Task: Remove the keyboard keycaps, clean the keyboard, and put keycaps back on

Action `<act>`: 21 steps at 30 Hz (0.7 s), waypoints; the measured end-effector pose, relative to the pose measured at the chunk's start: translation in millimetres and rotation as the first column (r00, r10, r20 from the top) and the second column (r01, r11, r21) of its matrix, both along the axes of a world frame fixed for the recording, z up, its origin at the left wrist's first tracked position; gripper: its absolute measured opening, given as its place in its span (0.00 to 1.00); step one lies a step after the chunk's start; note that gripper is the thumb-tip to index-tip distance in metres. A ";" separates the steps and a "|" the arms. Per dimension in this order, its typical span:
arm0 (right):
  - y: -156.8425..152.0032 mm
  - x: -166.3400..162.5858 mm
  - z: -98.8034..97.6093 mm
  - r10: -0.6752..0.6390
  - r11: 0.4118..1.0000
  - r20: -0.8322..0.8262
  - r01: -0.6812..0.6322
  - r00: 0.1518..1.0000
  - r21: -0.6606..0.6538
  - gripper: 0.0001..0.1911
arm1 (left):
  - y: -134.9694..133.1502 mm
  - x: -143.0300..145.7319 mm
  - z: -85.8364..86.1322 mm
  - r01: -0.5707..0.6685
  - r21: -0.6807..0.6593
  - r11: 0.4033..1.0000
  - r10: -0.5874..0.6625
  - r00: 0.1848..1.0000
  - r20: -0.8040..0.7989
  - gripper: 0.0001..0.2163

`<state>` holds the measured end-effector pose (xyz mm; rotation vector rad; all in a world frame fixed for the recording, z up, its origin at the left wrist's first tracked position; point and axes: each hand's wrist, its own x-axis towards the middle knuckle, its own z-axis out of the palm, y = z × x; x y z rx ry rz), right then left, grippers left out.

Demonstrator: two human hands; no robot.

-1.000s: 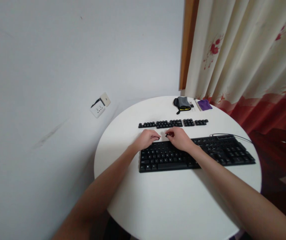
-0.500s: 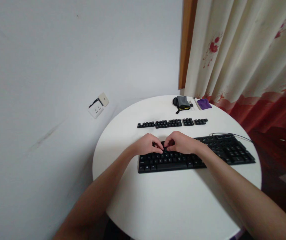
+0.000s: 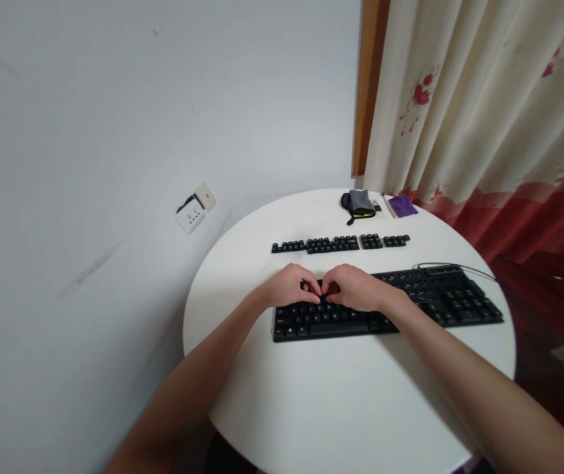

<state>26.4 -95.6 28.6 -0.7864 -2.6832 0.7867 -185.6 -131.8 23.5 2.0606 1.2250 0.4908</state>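
A black keyboard lies on the round white table, part of its upper left hidden under my hands. My left hand is bent over its left end, thumb and fingertips closed in a pinch. From the other side my right hand comes in with fingers curled and pinched, almost meeting the left fingertips. Between the two sets of fingertips is a small dark keycap on the upper key rows, largely covered. Behind the keyboard, loose black keycaps stand in grouped rows.
A grey and black pouch and a purple cloth lie at the table's far edge, with small items between them. The keyboard cable runs off right. A wall with a socket borders the left; a curtain hangs behind right.
My right hand has shifted slightly left and down, its wrist lower over the keyboard. My left hand stays almost where it was, and the keycap rows are unchanged.
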 end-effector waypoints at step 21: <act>9.6 -2.1 -17.0 -0.201 0.978 0.057 0.204 0.978 -0.035 0.16 | 6.3 -6.7 -6.9 -0.031 0.092 0.995 0.035 0.999 -0.040 0.21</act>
